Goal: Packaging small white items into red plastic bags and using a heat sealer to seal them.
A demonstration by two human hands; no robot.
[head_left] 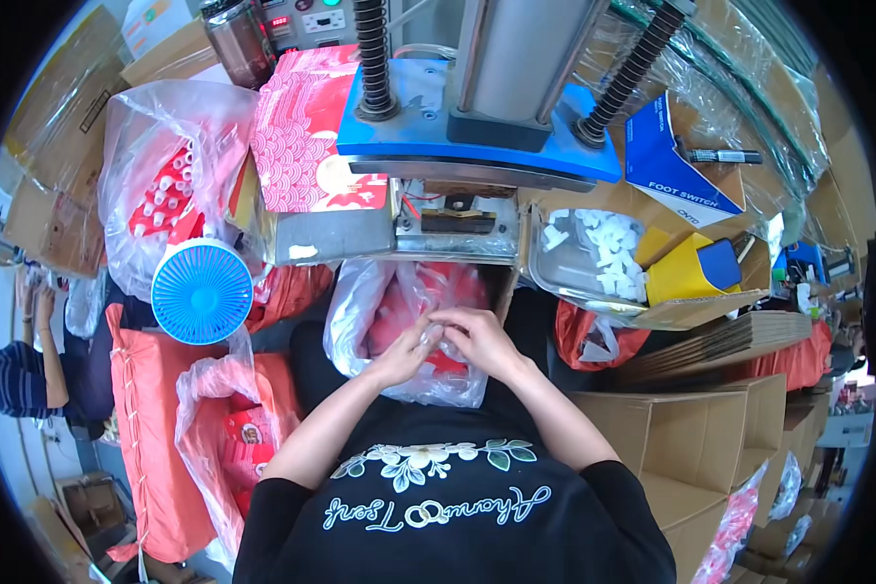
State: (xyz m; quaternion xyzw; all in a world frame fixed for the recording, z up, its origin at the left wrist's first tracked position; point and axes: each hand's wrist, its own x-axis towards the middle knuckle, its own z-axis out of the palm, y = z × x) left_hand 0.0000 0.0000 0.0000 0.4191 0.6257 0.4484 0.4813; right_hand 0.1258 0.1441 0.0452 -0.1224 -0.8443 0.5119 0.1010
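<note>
My left hand (406,360) and my right hand (485,341) meet over a clear plastic bag (345,316) on my lap. Red pieces (399,310) fill the bag. Both hands are closed, fingertips pinched together between them. Something small and whitish may be at the fingertips, too small to make out. Just beyond the bag is a press with a blue plate (428,141), raised above a small metal fixture (459,220).
Left of the press lie a pink patterned packet (307,136), a blue fan (202,290) and a bag of red-and-white pieces (170,190). To the right are a clear tray (555,263) of white plastic pieces, a yellow-and-blue container (686,273) and cardboard boxes (691,428). Another person (29,375) works far left.
</note>
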